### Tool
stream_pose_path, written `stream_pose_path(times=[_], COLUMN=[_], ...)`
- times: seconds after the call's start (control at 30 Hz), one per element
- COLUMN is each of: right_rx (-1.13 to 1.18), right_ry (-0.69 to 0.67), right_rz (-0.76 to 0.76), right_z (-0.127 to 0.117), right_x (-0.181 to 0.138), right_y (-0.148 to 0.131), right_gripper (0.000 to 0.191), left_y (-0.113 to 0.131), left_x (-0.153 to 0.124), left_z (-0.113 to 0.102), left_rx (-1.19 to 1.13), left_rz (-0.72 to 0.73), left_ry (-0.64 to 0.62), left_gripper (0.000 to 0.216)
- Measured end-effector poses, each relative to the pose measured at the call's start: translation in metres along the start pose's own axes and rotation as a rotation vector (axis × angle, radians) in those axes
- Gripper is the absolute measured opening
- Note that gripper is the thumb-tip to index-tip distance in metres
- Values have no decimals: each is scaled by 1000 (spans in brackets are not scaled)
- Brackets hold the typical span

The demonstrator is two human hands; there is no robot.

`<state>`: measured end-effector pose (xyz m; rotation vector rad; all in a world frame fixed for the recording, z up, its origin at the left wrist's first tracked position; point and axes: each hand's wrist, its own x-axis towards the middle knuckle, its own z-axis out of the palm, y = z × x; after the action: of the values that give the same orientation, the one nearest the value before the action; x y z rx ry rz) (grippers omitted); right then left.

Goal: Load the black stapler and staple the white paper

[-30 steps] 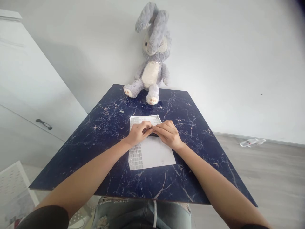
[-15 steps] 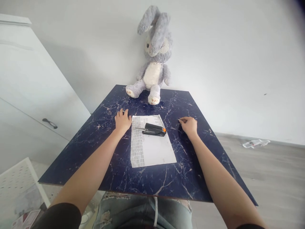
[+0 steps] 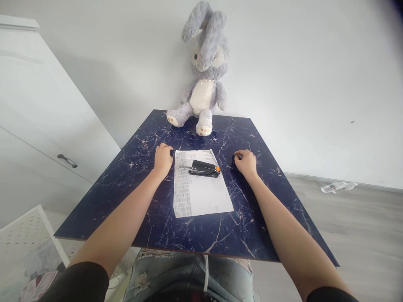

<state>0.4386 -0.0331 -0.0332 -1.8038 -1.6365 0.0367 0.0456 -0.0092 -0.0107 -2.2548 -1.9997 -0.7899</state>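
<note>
A black stapler (image 3: 204,168) with an orange end lies on a white printed sheet of paper (image 3: 201,191) in the middle of the dark blue marbled table (image 3: 157,226). My left hand (image 3: 163,158) rests palm down on the table just left of the sheet's far corner, its fingers slightly bent and holding nothing. Right of the sheet, my right hand (image 3: 246,162) rests on the table with its fingers curled in; nothing shows inside them. Neither hand touches the stapler.
A grey plush rabbit (image 3: 204,71) sits at the table's far edge against the white wall. A white cabinet (image 3: 40,126) with a dark handle stands to the left. A white perforated board (image 3: 28,235) lies at the lower left, and a small object (image 3: 336,186) lies on the floor at right.
Both hands let go of the stapler on the paper and moved apart, left hand to the left of the sheet, right hand to the right. The left fingers have since bent a little.
</note>
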Motion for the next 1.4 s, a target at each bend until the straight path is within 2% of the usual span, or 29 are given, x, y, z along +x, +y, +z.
stream_pose_path(times=[0.23,0.33,0.43,0.53,0.63,0.7,0.87,1.13,1.27,1.4], right_rx=[27,96,264,408,350,283,279,298,295,294], right_ry=[-3,64,64,-143,-384,-434,-346,-310,-301,-308], right_rz=[-50,-138,-323,-505,-628,-628,-545,-498,-498,-491], right_z=[0,-7,-14,-16,-9,-3,5,7,7,7], right_x=[-1,-6,-18,-35,-48,-52,-47,-43,-43,-42], right_y=[-3,-22,-55,-84,-96,-95,-85,-83,-82,-82], right_gripper=[28,25,24,30,46,44,33,33,33,32], left_y=[1,2,7,16,27,34,46,46,44,46], left_x=[0,-1,-2,-2,-3,-5,-14,-13,-11,-13], left_z=[6,3,0,0,2,3,4,7,6,2], left_rx=[-37,-17,-18,-208,-418,-504,-613,-608,-570,-577], left_rz=[-8,-14,6,46,89,147,346,528,511,461], left_ry=[31,59,124,165,144,97,-81,-140,-158,-102], left_gripper=[26,16,8,7,6,9,19,27,21,25])
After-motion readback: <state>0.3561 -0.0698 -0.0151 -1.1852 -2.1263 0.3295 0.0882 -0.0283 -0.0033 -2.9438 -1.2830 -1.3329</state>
